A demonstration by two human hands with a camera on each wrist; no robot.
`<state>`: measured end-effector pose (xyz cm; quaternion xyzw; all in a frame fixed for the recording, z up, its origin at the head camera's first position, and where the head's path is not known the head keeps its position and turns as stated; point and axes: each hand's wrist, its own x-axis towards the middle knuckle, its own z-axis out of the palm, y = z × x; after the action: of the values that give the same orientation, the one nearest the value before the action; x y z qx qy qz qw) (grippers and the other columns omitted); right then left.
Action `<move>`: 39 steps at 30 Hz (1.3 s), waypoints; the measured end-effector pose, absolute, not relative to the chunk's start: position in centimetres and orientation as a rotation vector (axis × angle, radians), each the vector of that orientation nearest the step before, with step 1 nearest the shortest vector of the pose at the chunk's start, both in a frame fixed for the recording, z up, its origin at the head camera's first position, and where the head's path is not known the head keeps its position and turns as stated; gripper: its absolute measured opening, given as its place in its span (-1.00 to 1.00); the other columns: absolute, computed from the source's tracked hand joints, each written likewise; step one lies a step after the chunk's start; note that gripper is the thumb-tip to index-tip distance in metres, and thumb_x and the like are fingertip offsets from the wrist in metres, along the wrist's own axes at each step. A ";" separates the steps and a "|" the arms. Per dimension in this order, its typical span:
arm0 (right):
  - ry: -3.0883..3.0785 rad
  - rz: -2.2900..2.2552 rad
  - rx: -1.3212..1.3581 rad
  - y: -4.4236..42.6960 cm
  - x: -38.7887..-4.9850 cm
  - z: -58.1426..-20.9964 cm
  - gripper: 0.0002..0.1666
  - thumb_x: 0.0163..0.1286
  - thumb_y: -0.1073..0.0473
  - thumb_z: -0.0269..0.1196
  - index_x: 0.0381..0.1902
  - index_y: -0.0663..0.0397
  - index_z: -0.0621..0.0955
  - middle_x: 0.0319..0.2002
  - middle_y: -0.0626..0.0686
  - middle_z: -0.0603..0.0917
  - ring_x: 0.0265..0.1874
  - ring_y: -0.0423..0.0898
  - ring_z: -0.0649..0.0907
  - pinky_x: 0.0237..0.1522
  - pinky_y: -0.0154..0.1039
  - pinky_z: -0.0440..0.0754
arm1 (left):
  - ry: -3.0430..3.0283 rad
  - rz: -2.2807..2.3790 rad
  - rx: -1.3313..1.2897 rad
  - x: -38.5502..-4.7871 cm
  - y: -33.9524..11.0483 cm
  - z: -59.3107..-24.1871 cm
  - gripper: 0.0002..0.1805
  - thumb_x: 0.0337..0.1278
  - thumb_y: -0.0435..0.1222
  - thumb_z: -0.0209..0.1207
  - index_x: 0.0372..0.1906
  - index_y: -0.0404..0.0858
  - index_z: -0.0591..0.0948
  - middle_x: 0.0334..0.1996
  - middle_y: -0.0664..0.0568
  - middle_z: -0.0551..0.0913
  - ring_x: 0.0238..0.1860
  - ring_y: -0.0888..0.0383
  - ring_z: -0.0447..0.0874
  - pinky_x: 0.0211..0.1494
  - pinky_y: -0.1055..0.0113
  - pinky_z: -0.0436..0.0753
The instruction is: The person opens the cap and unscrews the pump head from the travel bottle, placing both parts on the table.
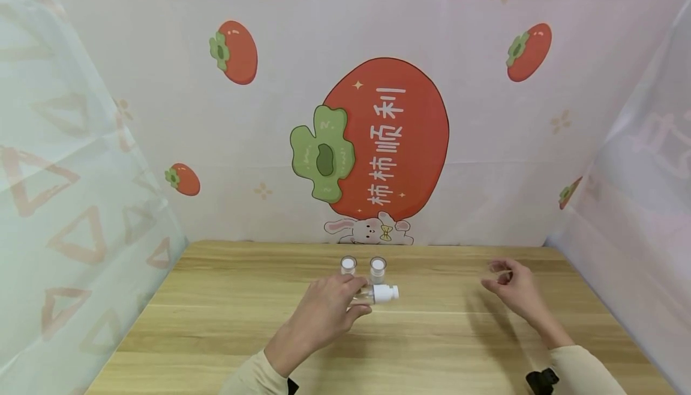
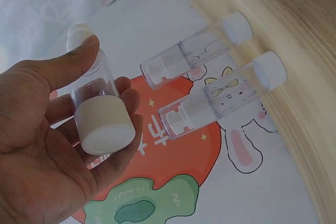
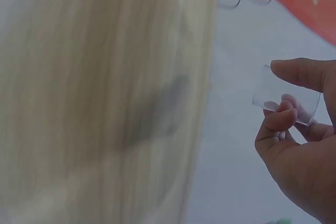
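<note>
The left hand (image 1: 326, 307) is gripping a clear plastic cylindrical bottle with a white base and white pump top (image 2: 102, 100), its thumb lying along one side near the pump and its fingers curling behind the body; the grip is narrow. The bottle is lying roughly sideways in the hand, pump pointing to the right. The right hand (image 1: 515, 290) is pinching a clear, colourless plastic cap (image 3: 290, 92) between thumb and fingers, well apart to the right and above the bench (image 1: 232, 305). Just beyond the left hand, two similar clear, white-based bottles with clear caps (image 2: 223, 95) are standing upright side by side on the bench, near its back edge. Behind, a pale printed backdrop (image 1: 464, 17) is showing a large red persimmon print (image 1: 415, 143) with white lettering.
</note>
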<state>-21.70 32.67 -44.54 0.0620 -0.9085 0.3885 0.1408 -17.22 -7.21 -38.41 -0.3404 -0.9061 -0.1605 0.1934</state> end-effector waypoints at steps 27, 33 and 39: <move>-2.809 0.793 -0.109 44.7 -21.7 -47.7 -0.41 0.36 0.09 0.33 0.01 0.61 0.52 -0.24 0.36 0.66 -0.22 0.31 0.65 -0.28 -0.10 0.58 | -2.557 -0.454 -0.941 -17.1 -7.7 -38.3 -0.61 0.00 -0.12 0.53 -0.10 -0.21 0.71 -0.33 0.12 0.71 -0.39 0.23 0.61 -0.40 0.34 0.59; -2.852 0.827 -0.109 44.5 -21.9 -47.5 -0.38 0.39 0.08 0.30 0.08 0.60 0.49 -0.18 0.42 0.66 -0.12 0.39 0.64 -0.21 -0.02 0.60 | -2.560 -0.462 -0.939 -17.0 -7.6 -38.3 -0.61 -0.01 -0.13 0.53 -0.11 -0.21 0.72 -0.32 0.13 0.72 -0.40 0.25 0.60 -0.41 0.36 0.57; -2.891 0.872 -0.128 44.6 -22.2 -47.6 -0.31 0.45 0.05 0.26 0.16 0.65 0.43 -0.05 0.52 0.59 -0.09 0.41 0.63 -0.11 0.16 0.62 | -2.555 -0.459 -0.935 -16.9 -7.7 -38.3 -0.62 -0.02 -0.13 0.54 -0.11 -0.21 0.72 -0.31 0.13 0.72 -0.38 0.23 0.63 -0.39 0.34 0.60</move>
<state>-22.23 44.56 -47.55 -0.0422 -0.9549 0.2880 0.0593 -16.94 -7.66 -38.33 -0.3327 -0.9092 -0.1634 0.1898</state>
